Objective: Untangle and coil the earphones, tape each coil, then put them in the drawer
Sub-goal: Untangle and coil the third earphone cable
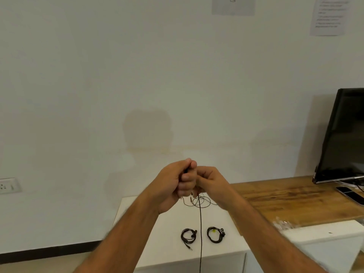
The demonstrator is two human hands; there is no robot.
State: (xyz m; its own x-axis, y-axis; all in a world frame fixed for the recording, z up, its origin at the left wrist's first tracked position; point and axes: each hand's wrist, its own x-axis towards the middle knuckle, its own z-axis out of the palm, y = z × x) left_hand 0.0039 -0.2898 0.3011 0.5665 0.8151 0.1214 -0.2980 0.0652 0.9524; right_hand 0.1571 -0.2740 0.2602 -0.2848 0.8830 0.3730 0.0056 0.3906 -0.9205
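White tabletop [169, 251], bare wall behind. Left hand [173, 184] and right hand [210, 184] pressed together, both pinching a black earphone cable [201, 229] hanging straight down. Two finished coils [188, 236] lie near. Keep loops even, tension light while winding.

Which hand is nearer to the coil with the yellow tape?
Right. The right hand is raised roughly above the yellow-taped coil; the left hand is raised further left, nearer the other coil.
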